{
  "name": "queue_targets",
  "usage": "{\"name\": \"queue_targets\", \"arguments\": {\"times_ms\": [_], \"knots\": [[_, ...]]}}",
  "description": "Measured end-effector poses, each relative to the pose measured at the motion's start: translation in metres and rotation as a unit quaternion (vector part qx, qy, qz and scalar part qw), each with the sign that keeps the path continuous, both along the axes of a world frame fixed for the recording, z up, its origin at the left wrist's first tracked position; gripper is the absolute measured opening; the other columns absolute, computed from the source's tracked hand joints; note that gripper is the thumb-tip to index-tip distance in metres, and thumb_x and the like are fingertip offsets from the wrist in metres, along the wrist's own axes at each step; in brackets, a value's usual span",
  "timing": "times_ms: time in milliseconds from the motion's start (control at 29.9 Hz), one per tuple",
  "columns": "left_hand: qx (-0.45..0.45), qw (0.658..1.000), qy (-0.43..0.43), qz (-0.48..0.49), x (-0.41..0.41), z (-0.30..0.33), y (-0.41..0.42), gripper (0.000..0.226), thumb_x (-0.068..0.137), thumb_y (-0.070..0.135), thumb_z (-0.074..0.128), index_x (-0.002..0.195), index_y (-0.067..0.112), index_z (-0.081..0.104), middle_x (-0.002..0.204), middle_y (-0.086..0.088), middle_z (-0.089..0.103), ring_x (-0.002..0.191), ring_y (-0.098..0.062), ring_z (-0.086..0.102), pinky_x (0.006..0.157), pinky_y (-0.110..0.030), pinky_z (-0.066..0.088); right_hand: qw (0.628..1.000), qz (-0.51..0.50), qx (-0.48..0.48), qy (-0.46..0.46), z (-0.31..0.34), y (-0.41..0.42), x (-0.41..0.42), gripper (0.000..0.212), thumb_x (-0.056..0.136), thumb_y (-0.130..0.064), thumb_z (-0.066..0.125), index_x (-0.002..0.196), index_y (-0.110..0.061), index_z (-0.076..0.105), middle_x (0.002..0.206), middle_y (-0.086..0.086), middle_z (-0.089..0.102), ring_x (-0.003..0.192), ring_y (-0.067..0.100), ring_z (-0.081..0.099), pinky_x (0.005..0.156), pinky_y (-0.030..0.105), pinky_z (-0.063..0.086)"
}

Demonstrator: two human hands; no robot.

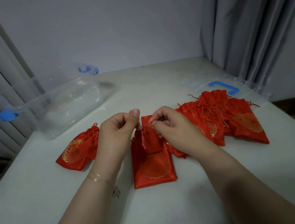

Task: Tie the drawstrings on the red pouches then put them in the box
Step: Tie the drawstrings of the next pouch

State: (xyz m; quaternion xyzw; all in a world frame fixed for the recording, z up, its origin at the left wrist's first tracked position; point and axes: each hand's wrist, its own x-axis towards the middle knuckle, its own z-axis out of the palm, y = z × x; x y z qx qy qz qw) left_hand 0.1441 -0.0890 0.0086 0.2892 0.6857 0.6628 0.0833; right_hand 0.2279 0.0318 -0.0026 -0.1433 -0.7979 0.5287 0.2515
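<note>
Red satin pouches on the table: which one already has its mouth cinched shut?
The lone red satin pouch left of the left hand, nearest the clear plastic box; its neck is gathered tight, while the right-hand pile lies with loose strings.

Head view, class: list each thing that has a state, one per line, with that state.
Box: open, empty.
Lid: off, flat on table.
Middle pouch: neck cinched, drawstrings pinched by both hands.
Left pouch: closed, lying flat.
Right pouches: piled, strings loose.
Left hand: pinching.
Right hand: pinching.
</note>
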Motion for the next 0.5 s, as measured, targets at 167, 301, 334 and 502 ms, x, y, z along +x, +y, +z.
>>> {"name": "queue_targets", "arguments": {"times_ms": [167,301,334,502], "knots": [[-0.079,0.995,-0.025,-0.054,-0.002,0.005,-0.004,0.008,0.077,0.007,0.073,0.083,0.005,0.069,0.068,-0.003,0.061,0.05,0.002,0.051,0.05,-0.009,0.04,0.977,-0.018,0.21,0.021,-0.003,-0.001,0.003,0.007,0.091,-0.013,0.053,0.093,-0.02,0.055,0.089,-0.012,0.049,0.076,0.0,0.048,0.07,0.019,0.041],[-0.175,0.977,0.111,-0.05,0.001,0.009,-0.008,0.017,0.073,0.008,0.078,0.074,0.021,0.068,0.065,0.01,0.057,0.048,0.007,0.045,0.05,-0.007,0.032,0.946,0.006,0.322,0.033,0.002,-0.005,0.003,0.009,0.09,-0.014,0.051,0.093,-0.019,0.058,0.097,-0.004,0.051,0.086,0.015,0.054,0.071,0.037,0.048],[-0.195,0.969,0.144,-0.042,0.001,0.008,-0.007,0.021,0.073,0.012,0.078,0.07,0.027,0.065,0.065,0.011,0.057,0.054,0.01,0.046,0.053,-0.007,0.032,0.938,0.015,0.344,0.03,0.002,-0.007,0.004,0.01,0.089,-0.013,0.051,0.093,-0.019,0.058,0.097,-0.003,0.05,0.087,0.016,0.055,0.069,0.037,0.048],[-0.23,0.955,0.185,-0.009,0.0,0.003,-0.007,0.025,0.074,0.023,0.077,0.063,0.04,0.062,0.065,0.017,0.051,0.072,0.006,0.047,0.06,-0.007,0.031,0.947,0.03,0.318,0.046,-0.001,-0.007,0.003,0.014,0.09,-0.011,0.05,0.096,-0.02,0.059,0.102,-0.007,0.048,0.081,0.006,0.053,0.065,0.028,0.047]]}}
